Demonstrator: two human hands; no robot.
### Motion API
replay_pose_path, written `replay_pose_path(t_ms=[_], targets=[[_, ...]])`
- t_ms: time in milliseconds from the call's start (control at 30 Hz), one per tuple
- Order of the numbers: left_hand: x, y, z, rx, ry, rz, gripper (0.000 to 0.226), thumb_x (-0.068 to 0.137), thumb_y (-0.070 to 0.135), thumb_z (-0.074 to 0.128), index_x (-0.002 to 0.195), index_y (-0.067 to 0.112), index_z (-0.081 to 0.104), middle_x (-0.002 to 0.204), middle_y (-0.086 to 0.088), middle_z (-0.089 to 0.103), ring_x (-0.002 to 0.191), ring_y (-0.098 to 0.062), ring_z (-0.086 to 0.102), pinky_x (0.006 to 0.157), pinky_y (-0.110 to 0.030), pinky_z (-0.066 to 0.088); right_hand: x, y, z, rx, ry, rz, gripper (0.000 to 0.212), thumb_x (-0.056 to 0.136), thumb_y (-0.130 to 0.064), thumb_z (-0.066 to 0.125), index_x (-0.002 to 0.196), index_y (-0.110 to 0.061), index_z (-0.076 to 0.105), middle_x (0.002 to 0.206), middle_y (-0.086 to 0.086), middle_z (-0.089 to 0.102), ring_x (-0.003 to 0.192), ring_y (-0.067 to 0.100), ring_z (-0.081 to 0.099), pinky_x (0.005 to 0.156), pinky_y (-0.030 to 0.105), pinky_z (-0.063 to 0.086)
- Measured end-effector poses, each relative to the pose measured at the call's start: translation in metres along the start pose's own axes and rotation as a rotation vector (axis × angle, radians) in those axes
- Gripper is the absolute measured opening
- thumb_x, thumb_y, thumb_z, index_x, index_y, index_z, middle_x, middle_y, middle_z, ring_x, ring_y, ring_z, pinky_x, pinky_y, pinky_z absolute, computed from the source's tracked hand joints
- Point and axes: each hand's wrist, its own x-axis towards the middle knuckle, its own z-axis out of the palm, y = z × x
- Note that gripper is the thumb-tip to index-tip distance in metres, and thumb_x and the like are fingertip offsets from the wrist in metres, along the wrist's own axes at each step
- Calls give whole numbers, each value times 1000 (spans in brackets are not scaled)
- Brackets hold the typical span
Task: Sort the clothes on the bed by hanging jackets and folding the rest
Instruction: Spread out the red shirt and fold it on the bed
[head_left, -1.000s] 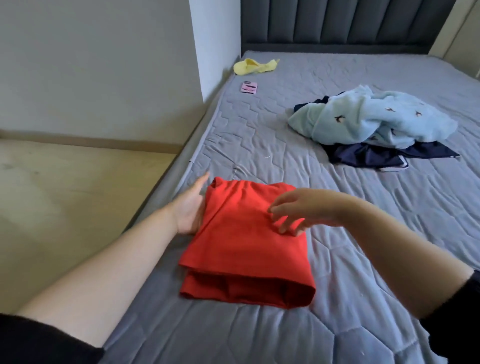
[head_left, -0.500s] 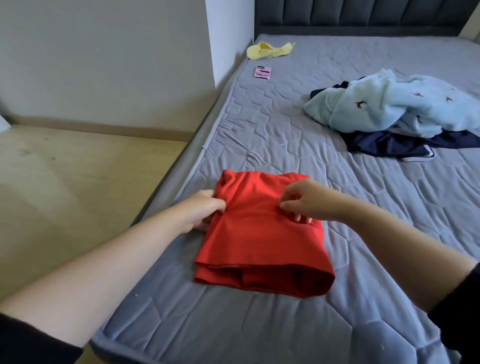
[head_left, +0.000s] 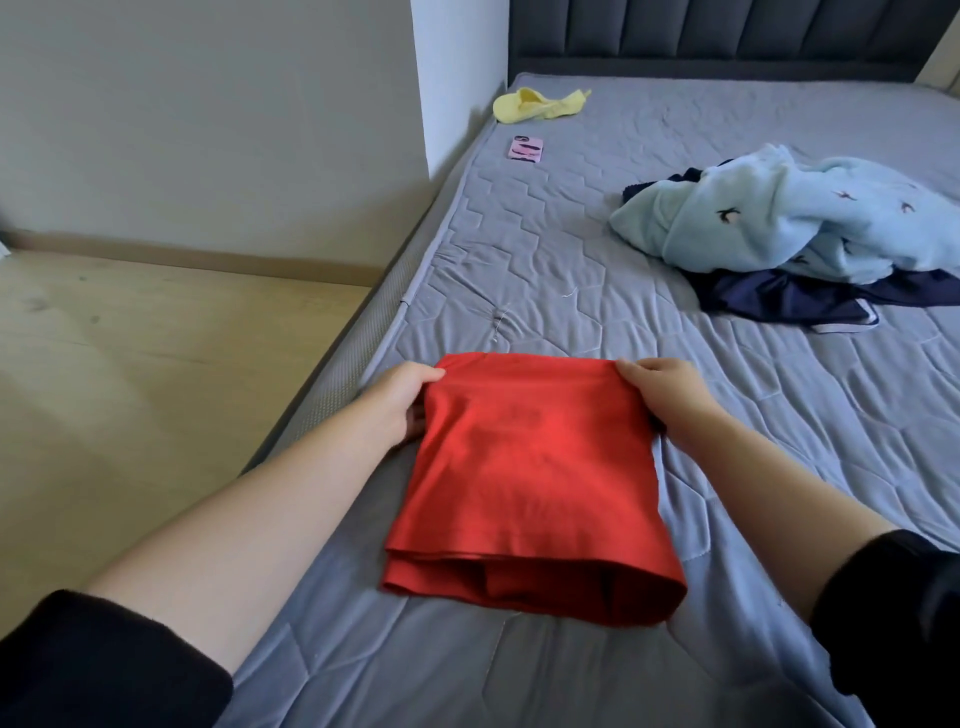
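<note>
A folded red garment lies on the grey quilted mattress near its left edge. My left hand grips the garment's far left corner, thumb on top. At the far right corner my right hand pinches the fabric the same way. Farther back on the right, a crumpled light blue fleece garment with small dark motifs lies on a navy garment. A small yellow garment lies near the headboard.
A pink phone lies on the mattress by the white wall corner. Dark padded headboard runs across the back. Wooden floor lies to the left of the bed.
Both hands moved from the middle of the red garment to its far corners and took hold there. The view came closer to the bed.
</note>
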Motion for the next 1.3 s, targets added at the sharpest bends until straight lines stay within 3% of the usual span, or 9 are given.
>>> replay_pose_path(t_ms=[67,233,433,567,700,833,933,1167,1300], targets=[[5,-4,-7,13,21,-13,10,92,13,54,84,12,59,68,-2,55,48,-12,54,46,-21,47,1,1,0,18,42,57,26,87,-33,65,76,-11,57,57,4,36,50,16,33,48,27,27],[-2,-1,-8,1010,193,251,57,86,64,45,88,8,58,84,-8,61,77,-24,60,65,-26,48,-11,-3,-3,126,-55,338,46,80,-56,66,75,-12,53,59,5,49,47,19,49,46,24,41],[-26,-4,-20,503,-446,-237,45,67,49,72,95,15,67,85,-6,73,69,-17,70,67,-31,59,-34,-2,-23,154,-861,459,45,75,-43,64,113,-18,62,102,1,73,84,15,70,70,32,58],[-24,-3,-10,279,-289,3,25,82,18,70,102,4,64,78,-10,74,64,-17,71,57,-28,58,-34,-14,-29,415,-667,267,34,73,-6,66,107,-4,63,94,10,74,78,18,72,60,28,58],[-17,25,16,-133,-224,189,42,87,14,66,127,6,54,93,-9,72,66,-15,70,56,-26,55,-11,-35,-32,609,-125,43,39,87,-10,65,122,4,56,109,21,66,76,20,69,76,34,59],[-7,12,33,468,112,571,78,84,13,67,149,17,23,148,-14,36,129,-28,44,108,-41,36,-4,-28,-29,-56,171,-100,65,91,-25,63,143,-1,32,136,20,48,123,31,50,105,38,38],[-10,-14,32,1112,60,1086,68,85,16,59,148,15,32,154,-12,28,142,-28,24,117,-38,19,-17,-17,-23,-460,34,-414,49,94,-27,57,135,-2,46,138,19,47,131,30,40,107,30,27],[-14,-26,25,1416,-19,1221,82,76,34,70,147,15,33,151,-5,36,141,-21,29,114,-40,23,-44,-16,-17,-925,-255,-600,83,83,-40,63,151,-26,17,159,2,14,144,22,18,115,44,23],[-24,-22,32,1309,128,1495,36,57,-5,70,92,0,73,92,-15,73,82,-31,71,69,-42,59,-56,-18,-9,-1174,-78,-838,57,92,-10,43,147,-11,29,147,14,37,129,28,45,90,40,47]])
